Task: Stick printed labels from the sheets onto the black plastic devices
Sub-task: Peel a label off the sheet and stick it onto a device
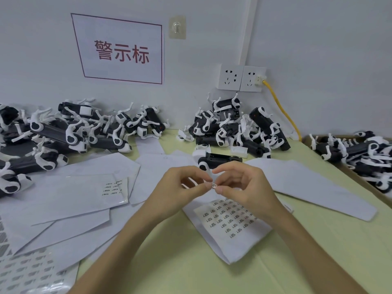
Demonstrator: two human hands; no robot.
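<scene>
Nearest you, bottom left, a label sheet (27, 270) lies half out of view. A second sheet of labels (229, 219) lies on the table (191, 262) right under your wrists, with rows of small printed labels, most spots filled.

Your left hand (180, 187) and right hand (241, 185) meet above that sheet, fingertips together. Both pinch one small label (213, 185) between thumb and forefinger, the other fingers loosely curled. The label is off the sheet, in the air and not touching any device. I can't tell which hand takes most of the grip or which side is sticky.

Step in hand, as I judge it: the label is peeled and you're getting it straight for sticking. It isn't placed yet.

Just beyond your fingertips one black device (218, 159) lies flat on white paper, white end cap to the left, apart from the heaps. It's probably the next one to label. The next move calls for one hand to let go and steady that device. The other then brings the label down square on the black body and presses it flat. Watch that it doesn't fold or stick to your fingers.

Further back are the left pile of devices (74, 128) and the middle pile (237, 126), against the wall. A box of devices (360, 153) is at the right. I can't tell which are labelled.
</scene>
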